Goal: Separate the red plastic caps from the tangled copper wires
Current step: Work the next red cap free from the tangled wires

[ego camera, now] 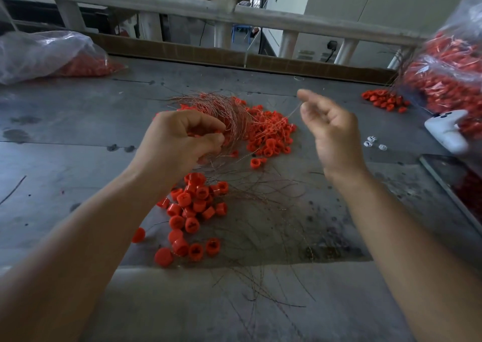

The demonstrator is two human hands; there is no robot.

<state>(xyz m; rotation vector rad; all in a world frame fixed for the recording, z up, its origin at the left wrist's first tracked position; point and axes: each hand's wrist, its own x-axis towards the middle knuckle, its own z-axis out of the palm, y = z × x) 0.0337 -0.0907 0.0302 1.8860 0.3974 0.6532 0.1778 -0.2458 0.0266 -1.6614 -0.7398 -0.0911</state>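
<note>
- Grips a bundle of copper wires (221,109) in the left hand (180,138).
- Pinches one strand (293,112) (thin, blurred) with the right hand (331,132), well apart.
- Shows red caps (268,132) heaped between the hands on the bench (65,138), more below the left.

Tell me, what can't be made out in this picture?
Head view:
- Left hand: its curled fingers hide what they grip in the wire tangle.
- Right hand: motion-blurred; the strand it seems to pinch is too thin to follow.
- Right-side bag: cut off by the frame edge.
</note>
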